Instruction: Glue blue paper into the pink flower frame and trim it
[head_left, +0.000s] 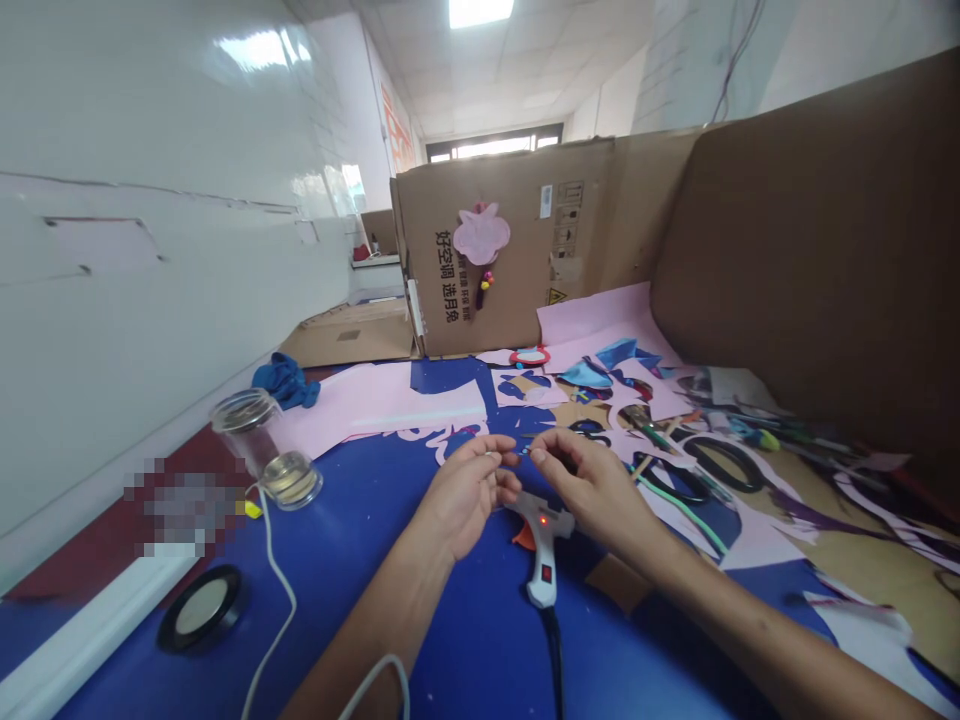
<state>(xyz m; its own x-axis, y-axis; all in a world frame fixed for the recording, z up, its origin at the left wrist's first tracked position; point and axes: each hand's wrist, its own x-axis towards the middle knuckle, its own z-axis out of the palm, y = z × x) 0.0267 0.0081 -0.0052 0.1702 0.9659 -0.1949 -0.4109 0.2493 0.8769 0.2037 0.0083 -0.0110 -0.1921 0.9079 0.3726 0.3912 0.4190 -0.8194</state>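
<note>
The left forearm (375,630) and right forearm (757,625) enter from the lower edge and extend over a glossy blue work sheet (465,650). The left hand (466,498) and right hand (592,490) are raised close together above the sheet, fingertips nearly meeting. Left grip: thumb and fingers closed on a small pale piece (491,456), too small to identify. Right grip: thumb and forefinger brought together beside that piece; whether they hold anything cannot be determined.

Directly below the hands lies a white plastic hot-glue gun (541,555) with a lit red indicator and a black cord. A clear cylindrical glass jar (266,450) lies on its side to the left. Black-handled scissors (724,465) rest on scattered pink paper cut-outs (645,400) to the right.
</note>
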